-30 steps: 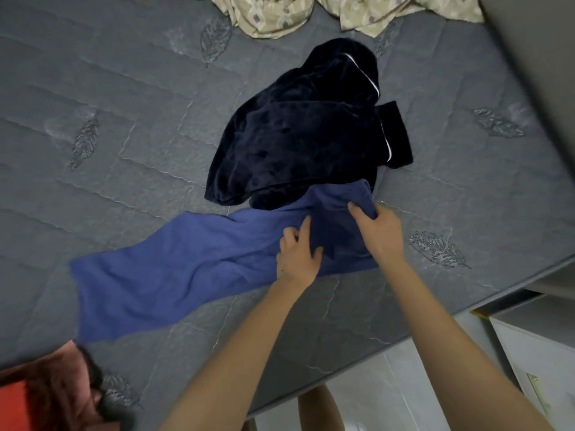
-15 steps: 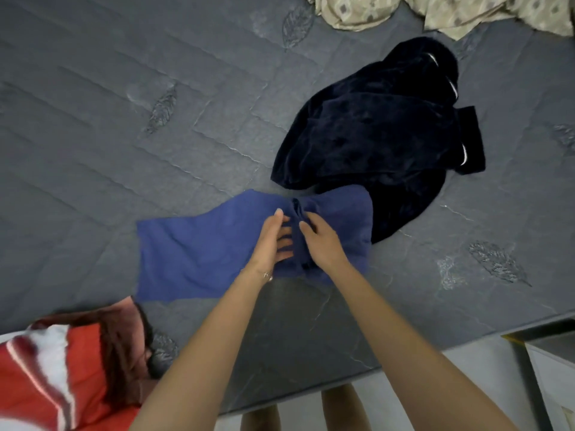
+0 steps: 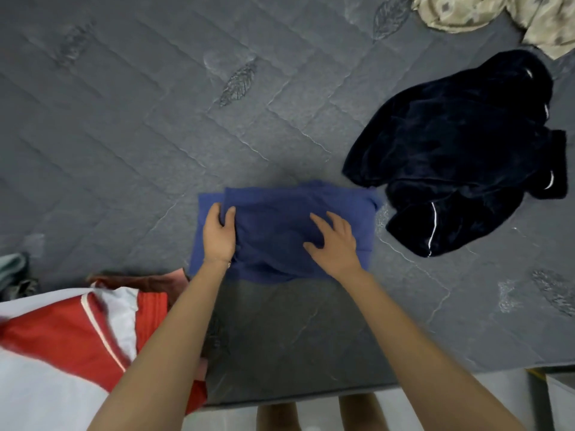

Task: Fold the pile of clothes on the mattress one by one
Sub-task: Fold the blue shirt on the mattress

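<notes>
As left hand (image 3: 218,236) grips, right hand (image 3: 334,244) presses garment (image 3: 280,209).

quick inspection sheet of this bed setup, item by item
surface: grey quilted mattress with stitched leaves.
job's things: blue cloth partly folded near the front edge; dark navy garment crumpled close to its right; red and white garment at front left.
clutter: beige patterned fabric bunched at the far right.
grips: left hand pinches the blue cloth's left edge; right hand lies spread on it.
cables: nothing seen.
surroundings: pale floor and white cabinet beyond the mattress's front edge.
</notes>
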